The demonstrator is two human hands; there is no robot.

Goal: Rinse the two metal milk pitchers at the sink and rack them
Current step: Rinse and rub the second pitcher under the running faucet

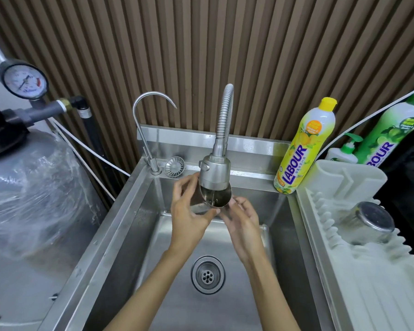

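A small metal milk pitcher (219, 199) is tilted under the flexible spray tap (215, 172), and water runs into its mouth. My left hand (189, 216) grips the pitcher's left side, fingers curled round its body. My right hand (243, 222) touches its right underside with loosely bent fingers. The second metal pitcher (367, 222) stands upside down on the white drying rack (359, 280) at the right. Most of the held pitcher's body is hidden behind my hands and the tap head.
The steel sink (129, 230) has a round drain (208, 274) below my forearms. A thin gooseneck tap (144, 130) and a loose strainer (175, 166) sit at the back left. Two dish soap bottles (304, 149) and a pump bottle (344, 151) stand at the back right. A grey tank (31, 187) fills the left.
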